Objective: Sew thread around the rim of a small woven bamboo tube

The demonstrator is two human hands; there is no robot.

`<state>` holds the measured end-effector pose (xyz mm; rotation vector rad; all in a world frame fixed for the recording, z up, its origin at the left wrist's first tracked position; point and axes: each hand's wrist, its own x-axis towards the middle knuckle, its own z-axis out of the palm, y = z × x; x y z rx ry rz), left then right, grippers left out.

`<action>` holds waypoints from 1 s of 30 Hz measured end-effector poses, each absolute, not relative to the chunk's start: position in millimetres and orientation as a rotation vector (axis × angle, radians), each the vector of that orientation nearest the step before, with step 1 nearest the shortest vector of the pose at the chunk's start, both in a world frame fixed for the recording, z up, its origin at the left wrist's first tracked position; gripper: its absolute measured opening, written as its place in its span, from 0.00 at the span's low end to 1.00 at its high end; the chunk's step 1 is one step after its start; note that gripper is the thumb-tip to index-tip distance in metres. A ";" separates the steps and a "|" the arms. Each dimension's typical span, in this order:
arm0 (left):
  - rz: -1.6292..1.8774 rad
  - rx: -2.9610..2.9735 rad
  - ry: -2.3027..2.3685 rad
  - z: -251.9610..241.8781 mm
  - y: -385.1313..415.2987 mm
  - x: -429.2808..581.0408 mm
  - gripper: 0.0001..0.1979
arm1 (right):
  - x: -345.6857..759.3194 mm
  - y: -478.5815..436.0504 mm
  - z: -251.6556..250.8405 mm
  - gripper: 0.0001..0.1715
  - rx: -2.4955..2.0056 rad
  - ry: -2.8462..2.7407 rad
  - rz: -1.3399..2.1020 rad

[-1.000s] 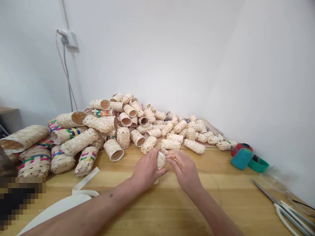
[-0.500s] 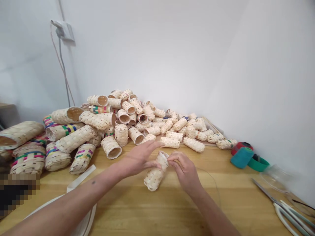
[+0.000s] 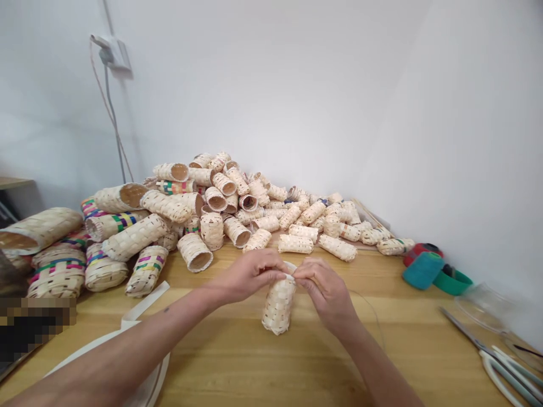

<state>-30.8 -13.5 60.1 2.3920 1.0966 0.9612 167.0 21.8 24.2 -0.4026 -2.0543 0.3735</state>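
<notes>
**A:** What are your hands on right now?

**B:** Your left hand (image 3: 248,275) and right hand (image 3: 324,291) meet over the worktop (image 3: 263,367). Between them stands a small woven basket (image 3: 279,304), a pale tube of flat plaited strips. It is upright and slightly tilted, with its bottom end at or just above the wood; which one, I cannot tell.

**A:** How are your fingers set?

**B:** Both sets are pinched narrow on the basket's top rim, left from one side, right from the other. A thin, pale strand (image 3: 373,316) curves away just beyond your right hand.

**A:** How will it handle?

**B:** It looks very light and hollow. The weave is likely springy but crushable, so hold it by the rim or lightly around the middle, not squeezed hard. The surface looks dry and ribbed, unlikely to slip.

**A:** What lies around?

**B:** Beyond your fingers is a heap of similar baskets (image 3: 220,209), some with coloured bands. Well to the right of your right hand lie scissors (image 3: 487,356) and rolls of tape (image 3: 432,271).
</notes>
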 end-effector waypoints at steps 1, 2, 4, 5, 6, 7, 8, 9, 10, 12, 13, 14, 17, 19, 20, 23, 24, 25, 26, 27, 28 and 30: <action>0.927 2.377 1.087 61.1 -14.2 -30.8 0.10 | 167.1 21.8 24.3 0.07 -0.396 -2.049 0.383; 0.912 2.370 1.075 61.4 -14.8 -30.6 0.11 | 167.4 22.0 24.3 0.07 -0.395 -2.040 0.380; 0.928 2.383 1.058 60.2 -15.3 -30.2 0.12 | 168.3 22.7 23.8 0.06 -0.413 -2.016 0.353; 0.951 2.396 1.055 58.9 -15.4 -29.8 0.12 | 169.0 23.2 23.4 0.06 -0.436 -2.000 0.342; 0.973 2.410 1.057 57.5 -15.2 -29.5 0.12 | 169.7 23.7 22.9 0.06 -0.472 -1.985 0.338; 0.995 2.418 1.063 56.1 -14.9 -29.1 0.12 | 170.3 24.2 22.3 0.06 -0.521 -1.962 0.344; 1.005 2.420 1.064 54.9 -14.6 -28.9 0.11 | 170.9 24.6 21.6 0.06 -0.578 -1.930 0.360; 1.004 2.417 1.064 53.9 -14.1 -28.9 0.11 | 171.2 24.8 20.9 0.06 -0.634 -1.888 0.382; 0.996 2.413 1.059 53.3 -13.7 -29.0 0.11 | 171.4 24.9 20.3 0.09 -0.684 -1.837 0.405; 0.979 2.403 1.053 52.8 -13.0 -29.7 0.12 | 171.3 24.4 19.4 0.12 -0.741 -1.749 0.435; 0.973 2.397 1.057 52.6 -12.8 -30.2 0.12 | 171.1 23.9 19.3 0.11 -0.742 -1.737 0.435; 0.970 2.393 1.063 52.5 -12.7 -30.6 0.13 | 170.8 23.2 19.4 0.08 -0.730 -1.755 0.421; 0.983 2.364 1.060 51.1 -13.1 -31.1 0.12 | 169.6 20.0 21.6 0.06 -0.659 -1.898 0.327; 1.012 2.310 1.071 49.5 -13.7 -30.7 0.11 | 168.6 17.5 24.0 0.08 -0.601 -1.981 0.278; 1.029 2.283 1.092 48.6 -14.0 -30.5 0.10 | 168.2 16.4 25.2 0.09 -0.572 -2.004 0.260; 1.056 2.239 1.163 46.1 -14.3 -30.1 0.09 | 167.4 14.8 27.6 0.10 -0.495 -2.055 0.224; 1.059 2.239 1.173 45.4 -14.2 -30.2 0.08 | 167.3 15.0 27.9 0.10 -0.486 -2.066 0.215; 1.058 2.241 1.173 44.9 -14.2 -30.4 0.08 | 167.2 15.5 28.0 0.10 -0.488 -2.078 0.208; 1.058 2.245 1.172 44.4 -14.2 -30.5 0.08 | 167.2 16.3 27.9 0.10 -0.496 -2.089 0.200; 1.056 2.251 1.173 44.2 -14.4 -30.5 0.08 | 167.2 17.1 27.7 0.10 -0.503 -2.099 0.194; 1.052 2.257 1.172 44.2 -14.7 -30.4 0.08 | 167.2 17.9 27.5 0.10 -0.510 -2.109 0.193; 1.034 2.270 1.159 44.7 -15.8 -29.7 0.08 | 167.2 18.8 27.7 0.11 -0.513 -2.130 0.216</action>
